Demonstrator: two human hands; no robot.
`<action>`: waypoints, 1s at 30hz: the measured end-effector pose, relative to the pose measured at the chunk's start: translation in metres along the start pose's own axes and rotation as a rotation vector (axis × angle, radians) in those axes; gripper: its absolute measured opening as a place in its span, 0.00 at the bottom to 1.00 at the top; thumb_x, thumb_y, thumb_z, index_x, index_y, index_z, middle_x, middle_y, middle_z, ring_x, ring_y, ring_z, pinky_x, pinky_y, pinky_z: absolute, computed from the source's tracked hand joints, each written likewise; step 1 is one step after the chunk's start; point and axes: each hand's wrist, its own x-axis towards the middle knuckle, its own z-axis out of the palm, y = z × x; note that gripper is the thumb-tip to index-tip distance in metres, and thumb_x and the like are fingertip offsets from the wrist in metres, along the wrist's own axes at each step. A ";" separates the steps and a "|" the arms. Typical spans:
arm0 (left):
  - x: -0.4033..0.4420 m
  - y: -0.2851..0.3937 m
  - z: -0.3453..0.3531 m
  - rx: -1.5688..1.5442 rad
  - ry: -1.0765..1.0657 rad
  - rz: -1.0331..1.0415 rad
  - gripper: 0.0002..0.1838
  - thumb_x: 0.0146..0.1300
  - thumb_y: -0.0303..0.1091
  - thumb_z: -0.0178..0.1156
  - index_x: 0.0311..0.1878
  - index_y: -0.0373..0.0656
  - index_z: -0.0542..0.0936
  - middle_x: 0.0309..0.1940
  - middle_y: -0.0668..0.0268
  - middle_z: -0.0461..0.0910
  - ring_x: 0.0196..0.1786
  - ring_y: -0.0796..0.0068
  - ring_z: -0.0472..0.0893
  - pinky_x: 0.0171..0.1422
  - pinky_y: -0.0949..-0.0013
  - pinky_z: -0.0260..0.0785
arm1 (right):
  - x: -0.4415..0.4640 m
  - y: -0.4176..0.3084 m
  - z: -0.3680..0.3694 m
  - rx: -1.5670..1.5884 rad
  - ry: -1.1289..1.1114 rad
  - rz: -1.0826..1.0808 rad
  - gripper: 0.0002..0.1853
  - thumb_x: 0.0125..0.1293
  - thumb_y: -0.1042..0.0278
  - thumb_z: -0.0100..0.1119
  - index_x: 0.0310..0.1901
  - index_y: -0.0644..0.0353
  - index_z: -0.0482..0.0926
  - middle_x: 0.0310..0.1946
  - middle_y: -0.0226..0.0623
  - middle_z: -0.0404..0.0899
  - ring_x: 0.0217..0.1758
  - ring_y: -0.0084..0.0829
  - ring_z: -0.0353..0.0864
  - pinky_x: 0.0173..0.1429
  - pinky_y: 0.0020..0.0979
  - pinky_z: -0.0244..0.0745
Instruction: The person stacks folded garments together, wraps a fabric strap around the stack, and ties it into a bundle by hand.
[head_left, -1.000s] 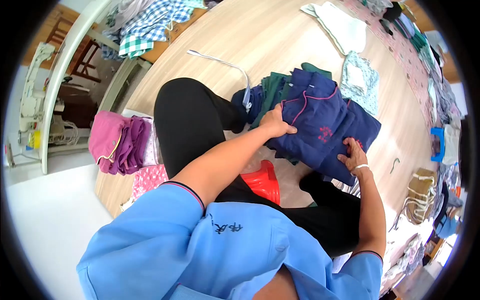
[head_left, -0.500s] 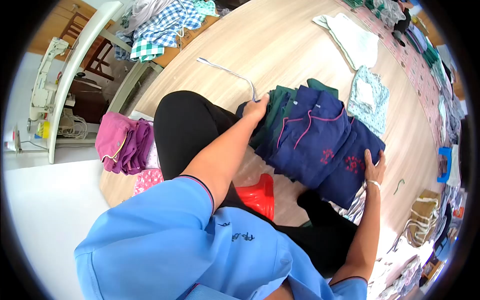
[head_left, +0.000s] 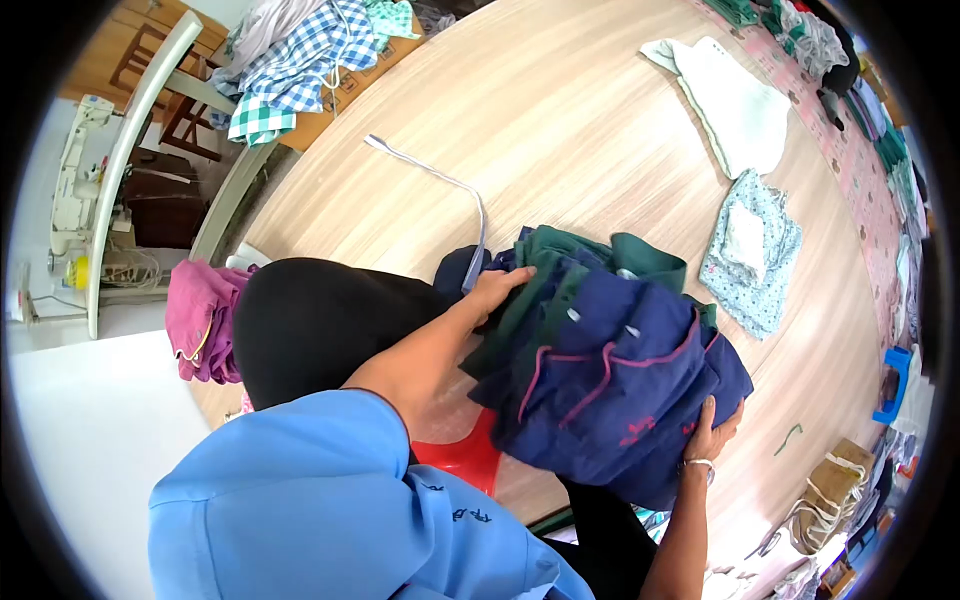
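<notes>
A thick stack of folded navy garments (head_left: 620,350) with pink piping and red printed marks lies across my lap. Dark green folded cloth (head_left: 560,250) shows along its far side. My left hand (head_left: 497,290) grips the stack's left end; a pale narrow cloth strip (head_left: 478,215) runs from the wooden surface to beside its fingers. Wrapped round the right edge of the navy garments, my right hand (head_left: 712,435) has its thumb on top and its other fingers partly hidden. Its wrist carries a bracelet.
White cloth (head_left: 735,110) and a pale floral garment (head_left: 755,250) lie on the wooden surface (head_left: 520,90). Folded magenta clothes (head_left: 205,315) sit left of my knee. A red plastic object (head_left: 460,455) shows below the stack. Checked cloth (head_left: 310,55) is heaped at the far left.
The stack has tilted and bunched closer to my body, held in both hands. In the view everything on the table sits lower or shifted as my head moved. My right hand has come inward.
</notes>
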 end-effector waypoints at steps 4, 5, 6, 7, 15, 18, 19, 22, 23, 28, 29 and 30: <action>0.069 -0.042 0.027 0.355 0.073 0.327 0.37 0.56 0.65 0.54 0.42 0.32 0.80 0.39 0.42 0.79 0.45 0.50 0.79 0.52 0.58 0.68 | 0.007 0.016 0.003 0.004 -0.009 -0.032 0.43 0.60 0.44 0.57 0.68 0.64 0.53 0.64 0.60 0.57 0.66 0.53 0.57 0.70 0.43 0.50; 0.079 -0.031 0.035 0.439 0.160 0.415 0.36 0.58 0.65 0.52 0.40 0.33 0.80 0.38 0.43 0.79 0.44 0.49 0.79 0.49 0.56 0.68 | 0.004 0.013 0.008 -0.020 0.007 -0.024 0.43 0.59 0.44 0.57 0.68 0.64 0.53 0.63 0.60 0.57 0.66 0.53 0.58 0.70 0.43 0.51; 0.077 -0.021 0.037 0.437 0.200 0.443 0.34 0.59 0.64 0.51 0.39 0.35 0.79 0.37 0.44 0.79 0.43 0.47 0.79 0.47 0.55 0.67 | 0.004 0.011 0.008 -0.055 0.029 -0.024 0.44 0.58 0.43 0.58 0.68 0.65 0.54 0.62 0.61 0.58 0.65 0.54 0.58 0.70 0.44 0.52; 0.082 -0.015 0.037 0.429 0.219 0.476 0.33 0.60 0.64 0.50 0.37 0.36 0.78 0.36 0.44 0.79 0.42 0.46 0.79 0.45 0.53 0.67 | 0.004 0.011 0.006 -0.105 0.054 -0.029 0.45 0.57 0.43 0.59 0.68 0.65 0.54 0.61 0.61 0.58 0.65 0.55 0.59 0.69 0.44 0.53; -0.002 0.002 0.007 0.586 0.721 0.252 0.30 0.48 0.61 0.63 0.41 0.41 0.76 0.38 0.52 0.80 0.44 0.49 0.79 0.48 0.51 0.69 | -0.005 -0.008 0.013 -0.136 0.141 0.055 0.49 0.50 0.38 0.62 0.67 0.60 0.55 0.55 0.63 0.61 0.59 0.58 0.64 0.64 0.47 0.60; 0.030 -0.011 -0.026 0.657 0.943 0.143 0.32 0.48 0.56 0.66 0.50 0.43 0.73 0.59 0.54 0.67 0.64 0.53 0.64 0.58 0.49 0.63 | 0.000 -0.014 0.016 -0.161 0.168 0.082 0.49 0.50 0.37 0.61 0.67 0.59 0.55 0.55 0.63 0.62 0.58 0.59 0.64 0.64 0.47 0.59; 0.003 -0.011 -0.038 0.649 0.915 -0.019 0.33 0.48 0.55 0.66 0.52 0.43 0.72 0.60 0.54 0.66 0.65 0.52 0.63 0.61 0.49 0.62 | -0.011 -0.017 0.017 -0.180 0.134 0.108 0.49 0.50 0.37 0.61 0.67 0.58 0.55 0.55 0.63 0.62 0.58 0.59 0.64 0.64 0.47 0.59; 0.038 -0.009 -0.039 0.634 0.858 -0.150 0.34 0.49 0.53 0.65 0.56 0.43 0.71 0.59 0.52 0.66 0.66 0.52 0.62 0.64 0.49 0.60 | -0.006 -0.022 0.018 -0.199 0.144 0.135 0.49 0.50 0.35 0.60 0.67 0.58 0.55 0.56 0.64 0.61 0.59 0.59 0.64 0.65 0.47 0.59; 0.057 -0.006 -0.035 0.643 0.855 -0.182 0.35 0.50 0.51 0.65 0.58 0.43 0.71 0.59 0.51 0.66 0.66 0.51 0.62 0.66 0.49 0.60 | -0.001 -0.023 0.015 -0.200 0.167 0.134 0.49 0.50 0.35 0.60 0.67 0.58 0.55 0.56 0.64 0.61 0.59 0.59 0.64 0.65 0.47 0.59; 0.034 0.033 -0.029 0.582 0.738 -0.225 0.30 0.55 0.43 0.60 0.61 0.45 0.69 0.61 0.52 0.64 0.67 0.53 0.62 0.64 0.49 0.63 | -0.007 -0.022 0.016 -0.149 0.151 0.085 0.49 0.50 0.37 0.61 0.67 0.59 0.54 0.56 0.64 0.60 0.60 0.60 0.63 0.65 0.48 0.59; 0.037 0.027 -0.036 0.647 0.739 -0.230 0.28 0.55 0.42 0.60 0.59 0.44 0.70 0.62 0.54 0.64 0.65 0.52 0.63 0.64 0.48 0.63 | -0.010 -0.020 0.016 -0.132 0.106 0.126 0.50 0.50 0.36 0.61 0.68 0.57 0.53 0.60 0.65 0.57 0.64 0.60 0.59 0.67 0.48 0.57; 0.048 0.019 -0.038 0.701 0.737 -0.225 0.26 0.56 0.42 0.59 0.58 0.44 0.71 0.62 0.56 0.63 0.64 0.52 0.65 0.64 0.47 0.63 | -0.009 -0.017 0.016 -0.114 0.071 0.158 0.50 0.50 0.34 0.60 0.68 0.56 0.52 0.63 0.65 0.53 0.68 0.60 0.54 0.68 0.48 0.55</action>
